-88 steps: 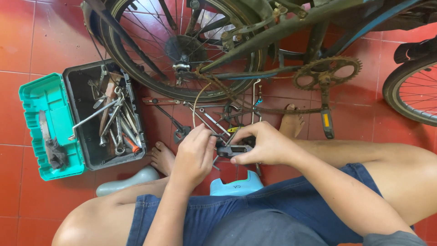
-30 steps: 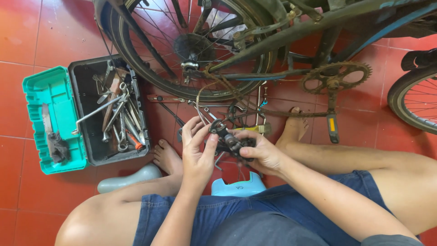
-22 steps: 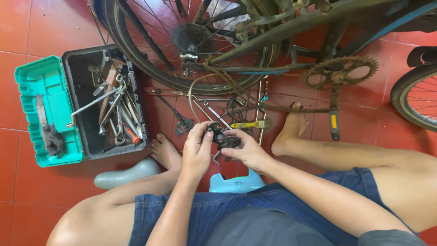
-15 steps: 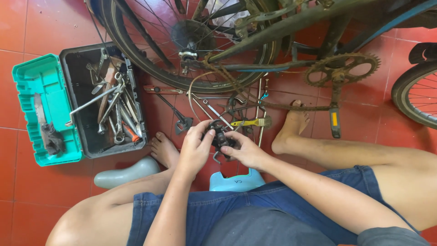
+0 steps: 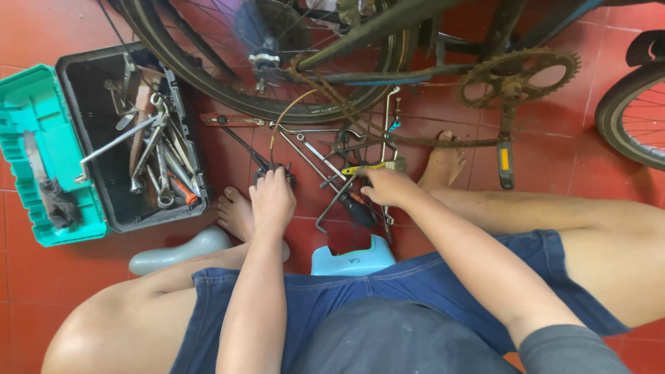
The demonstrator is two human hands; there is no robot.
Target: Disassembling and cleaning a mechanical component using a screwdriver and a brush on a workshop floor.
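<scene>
My left hand [image 5: 272, 199] is closed on a small black bike part [image 5: 267, 171] close to the floor, and a thin bare cable [image 5: 280, 121] loops up from it toward the wheel. To its right, my right hand [image 5: 388, 185] has its fingers closed on the end of a yellow-handled tool [image 5: 361, 169] lying among loose tools. A bent hex key [image 5: 332, 204] and a dark-handled screwdriver [image 5: 360, 208] lie just below that hand. Both of my bare feet rest on the red tile, one beside each hand.
An open toolbox stands at left, with a black tray [image 5: 90, 83] of wrenches and a teal lid [image 5: 48, 149]. The bike's rear wheel [image 5: 208, 83], rusty chainring [image 5: 519, 69] and pedal [image 5: 506, 163] span the top. A pale blue stool [image 5: 353, 256] sits under me.
Both hands were together on the black part. My right hand has let go and moved right onto the yellow-handled tool, while my left hand has carried the part left and down.
</scene>
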